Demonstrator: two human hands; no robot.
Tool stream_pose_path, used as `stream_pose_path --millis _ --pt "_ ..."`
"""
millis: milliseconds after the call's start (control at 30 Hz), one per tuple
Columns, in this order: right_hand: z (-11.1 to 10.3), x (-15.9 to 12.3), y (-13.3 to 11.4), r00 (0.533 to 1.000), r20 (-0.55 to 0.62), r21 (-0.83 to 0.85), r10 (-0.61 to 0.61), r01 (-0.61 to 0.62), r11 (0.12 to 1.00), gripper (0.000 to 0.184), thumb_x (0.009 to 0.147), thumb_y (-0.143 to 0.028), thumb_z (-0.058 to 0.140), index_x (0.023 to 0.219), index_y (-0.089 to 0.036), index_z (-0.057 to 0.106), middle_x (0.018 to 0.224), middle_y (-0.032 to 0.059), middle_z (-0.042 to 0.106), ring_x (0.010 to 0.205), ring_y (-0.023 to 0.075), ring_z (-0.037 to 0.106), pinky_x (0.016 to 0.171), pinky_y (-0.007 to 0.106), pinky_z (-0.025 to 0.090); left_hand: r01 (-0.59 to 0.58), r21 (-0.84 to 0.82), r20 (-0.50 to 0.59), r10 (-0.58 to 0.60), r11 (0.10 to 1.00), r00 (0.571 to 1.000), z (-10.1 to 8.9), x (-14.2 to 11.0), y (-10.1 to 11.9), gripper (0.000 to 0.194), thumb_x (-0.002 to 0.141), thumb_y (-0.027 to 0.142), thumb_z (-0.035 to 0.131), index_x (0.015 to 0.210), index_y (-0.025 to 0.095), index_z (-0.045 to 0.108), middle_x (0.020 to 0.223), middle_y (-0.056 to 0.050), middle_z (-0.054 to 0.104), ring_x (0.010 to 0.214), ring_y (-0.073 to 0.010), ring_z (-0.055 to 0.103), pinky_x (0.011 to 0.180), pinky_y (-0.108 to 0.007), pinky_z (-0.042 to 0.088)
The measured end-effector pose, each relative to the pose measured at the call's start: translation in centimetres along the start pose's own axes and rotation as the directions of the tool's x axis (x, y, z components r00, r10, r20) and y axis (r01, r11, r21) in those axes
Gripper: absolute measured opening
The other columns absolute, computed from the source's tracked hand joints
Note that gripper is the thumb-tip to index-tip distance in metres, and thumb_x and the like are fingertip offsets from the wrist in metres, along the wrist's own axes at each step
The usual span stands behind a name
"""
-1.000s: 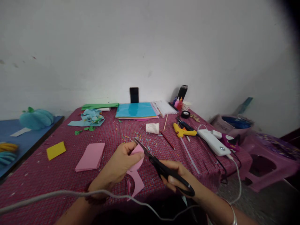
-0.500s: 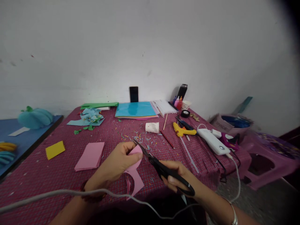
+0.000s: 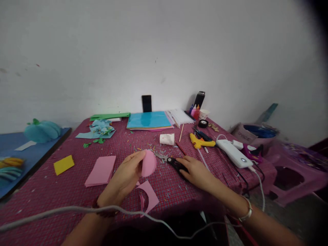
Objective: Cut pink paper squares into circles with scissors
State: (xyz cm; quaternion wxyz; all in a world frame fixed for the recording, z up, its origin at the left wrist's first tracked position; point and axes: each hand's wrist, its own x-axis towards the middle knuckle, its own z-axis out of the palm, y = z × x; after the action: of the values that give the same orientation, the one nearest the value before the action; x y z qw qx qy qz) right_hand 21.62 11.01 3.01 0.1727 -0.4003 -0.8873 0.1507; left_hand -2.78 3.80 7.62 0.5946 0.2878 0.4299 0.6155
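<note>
My left hand (image 3: pixel 133 167) pinches a round pink paper piece (image 3: pixel 149 163) by its left edge, just above the table. Black-handled scissors (image 3: pixel 176 165) lie low over the tabletop with their blades pointing left, toward the pink circle. My right hand (image 3: pixel 196 171) is over the scissors' handles, its thumb and fingers closed about them. Below the circle, pink paper offcuts (image 3: pixel 151 196) with a curved cut edge rest near the table's front. A stack of pink paper rectangles (image 3: pixel 101 171) sits left of my left hand.
Paper snippets lie around a paper cup (image 3: pixel 167 139). A yellow glue gun (image 3: pixel 201 140) and a white power bank (image 3: pixel 234 153) stand at right. A white cable (image 3: pixel 143 214) crosses the foreground. Blue sheets (image 3: pixel 150 119) and a phone (image 3: pixel 147 103) are at the back.
The pink circle has come free of the surrounding paper, whose offcut now lies on the table. My right hand has lowered the scissors to the tabletop, its fingers out of the loops.
</note>
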Motion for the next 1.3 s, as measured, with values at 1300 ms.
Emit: stream_pose_path --millis 1300 --pt "3.7 2.7 -9.0 0.994 0.112 0.984 0.016 -0.108 -0.138 0.032 0.074 -0.041 0.072 0.087 -0.015 0.059 0.061 -0.0012 0.065 0.048 0.0098 0.059 0.047 0.021 0.048 -0.006 -0.106 0.184 0.025 0.994 0.983 1.7 -0.6 -3.0 0.048 0.082 0.053 0.059 0.117 0.020 0.061 0.067 -0.001 0.064 0.046 -0.0123 0.054 0.044 -0.025 0.045"
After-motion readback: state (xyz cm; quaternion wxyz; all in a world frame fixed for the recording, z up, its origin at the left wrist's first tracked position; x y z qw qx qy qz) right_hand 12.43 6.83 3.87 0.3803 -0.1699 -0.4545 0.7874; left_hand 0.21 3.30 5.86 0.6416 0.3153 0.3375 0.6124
